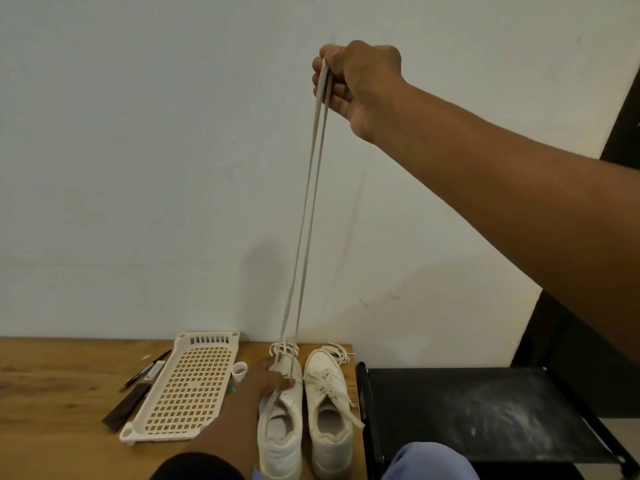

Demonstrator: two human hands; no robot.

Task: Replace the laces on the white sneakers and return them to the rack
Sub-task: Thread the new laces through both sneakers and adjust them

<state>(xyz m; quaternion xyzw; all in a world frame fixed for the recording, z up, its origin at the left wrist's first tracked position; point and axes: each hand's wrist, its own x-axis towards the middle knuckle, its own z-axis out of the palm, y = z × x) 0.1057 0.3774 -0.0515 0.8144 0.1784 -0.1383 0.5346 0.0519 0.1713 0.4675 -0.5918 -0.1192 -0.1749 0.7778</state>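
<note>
You are working on the left sneaker (282, 427), which is sitting on the wooden counter (52, 410) just beside the right sneaker (329, 414), both with their toes pointing toward the wall. Your right hand (353, 81) is raised high, fingers curled round both ends of a lace (308, 216), and you are drawing the two strands up taut from the toe end of the shoe. Your left hand (273, 377) is resting on the left sneaker near its eyelets, fingers curled over the upper and pressing it down so it is not lifting with the pull. The hands are well apart. A loose bundle of lace (284, 348) is lying at the toe of that shoe, and the right sneaker is showing its own lace, loosely threaded and untidy, with more lace coiled at its toe. Judging from this, you are in the middle of the lacing step on the first shoe, either evening the two ends or pulling slack through; which lace is old and which is new cannot be told. The next move is calling for you to lower the ends and feed each through the next pair of eyelets. The black rack (485, 410) is waiting on the right, and a white perforated tray (183, 386) is lying to the left.
</note>
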